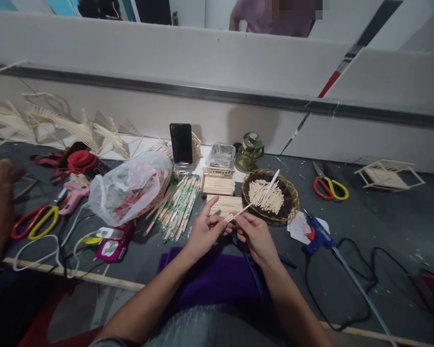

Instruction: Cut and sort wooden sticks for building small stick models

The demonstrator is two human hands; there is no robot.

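Item: thin wooden stick [243, 209], held above the grey table [383, 226], just in front of the chest. The long axis is set diagonally, low at the near-left end and rising to the far right; the free tip is pointed at the wire basket [293, 198], over whose near rim it reaches.

Hold: the low end is pinched by the left hand [204, 231], index finger raised; the stick is gripped further along by the fingertips of the right hand [256, 236].

Adjacent: a flat panel of sticks [222, 202] is seen beyond the hands, and behind it a small stick crate [218, 183]. Cut sticks [265, 195] are heaped in the basket.

Further out: wrapped chopsticks [177, 207] and a plastic bag [130, 188] are placed to the left, an upright phone [181, 143] at the back, a blue glue gun [316, 233] and scissors [329, 187] to the right.
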